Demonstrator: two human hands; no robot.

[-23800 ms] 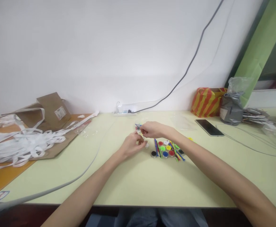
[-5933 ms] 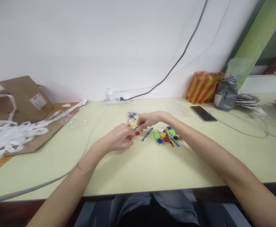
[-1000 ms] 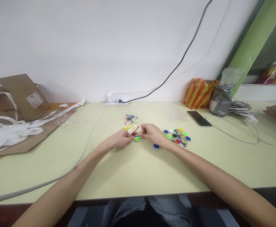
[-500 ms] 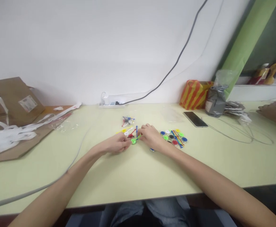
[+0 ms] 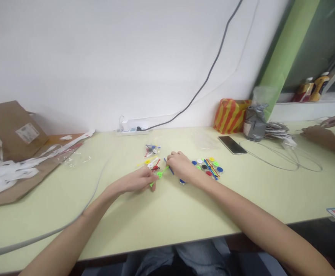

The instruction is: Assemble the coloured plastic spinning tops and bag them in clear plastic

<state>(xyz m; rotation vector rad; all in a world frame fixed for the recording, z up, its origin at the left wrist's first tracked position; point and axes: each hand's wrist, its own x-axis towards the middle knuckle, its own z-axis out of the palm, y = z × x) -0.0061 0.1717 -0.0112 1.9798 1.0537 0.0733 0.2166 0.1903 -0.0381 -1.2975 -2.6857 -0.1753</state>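
Near the table's middle, my left hand [image 5: 144,178] is closed in a pinch on a small round green plastic piece [image 5: 159,174]. A thin green strip sticks out below its fingers and toward my other hand. My right hand [image 5: 179,165] is closed over the strip's upper right end [image 5: 166,168]; its fingertips are partly hidden. A blue strip [image 5: 170,170] stands by its fingers. Just behind my left hand lie yellow, white and red pieces [image 5: 155,167] with strips. A blue disc [image 5: 182,181] sits under my right wrist.
Several coloured discs [image 5: 209,173] and a bundle of strips [image 5: 212,168] lie right of my hands. A bagged bunch of small parts [image 5: 151,149] is behind them. A phone [image 5: 232,145], striped bag [image 5: 230,115], cables, paper bag [image 5: 9,130] and another person's hands [image 5: 318,134] surround the area.
My left hand has turned slightly, and a green strip end now shows below its fingers. The blue strip by my right hand leans differently. The whole view has shifted a little.
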